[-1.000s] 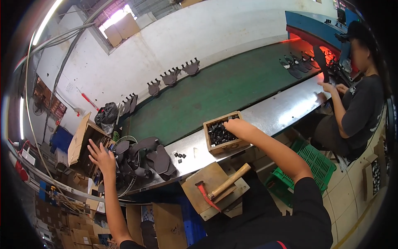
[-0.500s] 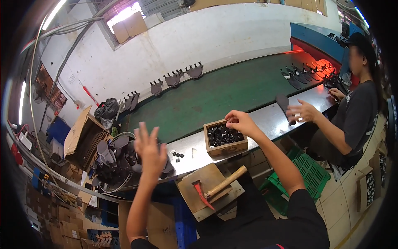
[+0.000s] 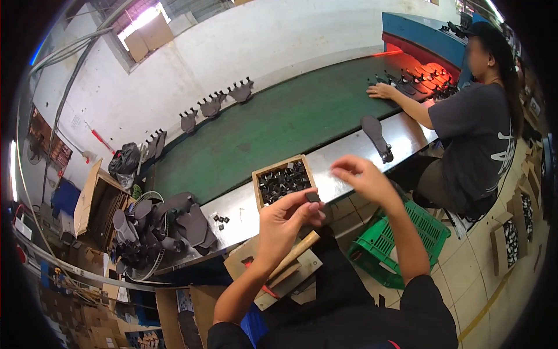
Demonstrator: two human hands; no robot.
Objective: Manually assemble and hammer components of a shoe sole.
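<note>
left hand: (image 3: 285, 224) raised over the near edge of the steel bench, fingers closed, thumb and fingertips pinched on a small dark piece (image 3: 313, 197)
small dark piece: held at the left fingertips, just right of the wooden box and below its front corner, clear of the bench surface
right hand: (image 3: 365, 179) up beside the left, just right of the piece, fingers curled loosely and apart, nothing visibly in it; not touching the piece
wooden box: (image 3: 260, 174) sits on the steel bench, open top, full of small dark parts like the held one
steel bench: (image 3: 349, 148) long strip between the person and the green conveyor belt (image 3: 290, 122)
loose parts: (image 3: 221, 219) a few small dark bits on the bench, left of the box
sole pile: (image 3: 174, 224) dark shoe soles heaped at the left end of the bench, well apart from both hands
single sole: (image 3: 376, 136) lies flat on the bench to the right, near the co-worker
hammer: (image 3: 293, 256) wooden handle, resting on a board under the left forearm
green crate: (image 3: 401, 241) on the floor below the right arm
co-worker: (image 3: 476, 134) seated at right, one hand on the belt among dark soles
</note>
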